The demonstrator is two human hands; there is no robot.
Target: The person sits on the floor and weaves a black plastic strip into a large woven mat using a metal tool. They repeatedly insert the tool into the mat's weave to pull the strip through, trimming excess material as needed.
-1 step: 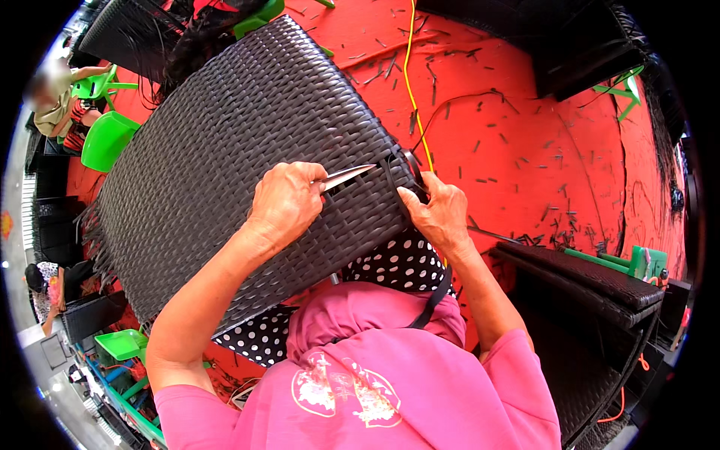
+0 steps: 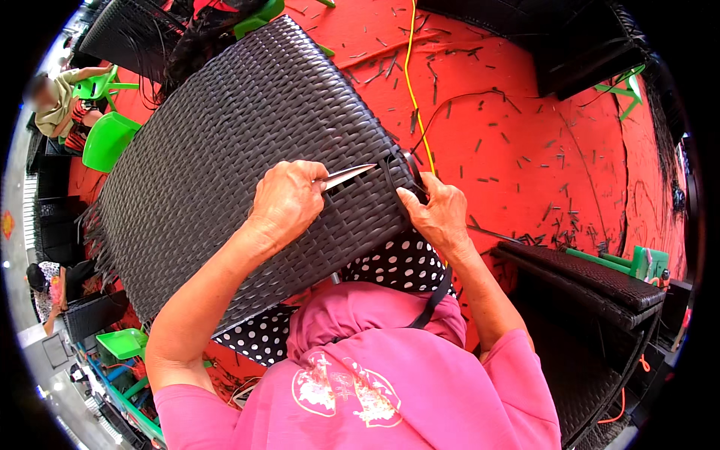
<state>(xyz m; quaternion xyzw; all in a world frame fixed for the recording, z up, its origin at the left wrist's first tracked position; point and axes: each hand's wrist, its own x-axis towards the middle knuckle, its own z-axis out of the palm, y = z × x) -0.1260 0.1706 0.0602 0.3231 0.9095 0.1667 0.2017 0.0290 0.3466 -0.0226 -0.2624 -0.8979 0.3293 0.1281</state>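
Note:
A large black woven rattan panel (image 2: 247,112) lies slanted across my lap, over a black cloth with white dots (image 2: 397,262). My left hand (image 2: 289,199) is closed round a pointed silver metal blade (image 2: 349,175); its handle is hidden in the fist. The tip lies against the weave near the panel's right edge. At that edge my right hand (image 2: 439,210) pinches a flat black strip (image 2: 391,174) between thumb and fingers. A dark curved piece (image 2: 412,165) stands just above the right hand; I cannot make out what it is.
Black strip scraps lie over the red floor (image 2: 517,142), crossed by a yellow cord (image 2: 409,75). Black woven furniture (image 2: 585,300) stands at the right, more at the far right. Green chairs (image 2: 109,141) and a seated person (image 2: 56,105) are at the left.

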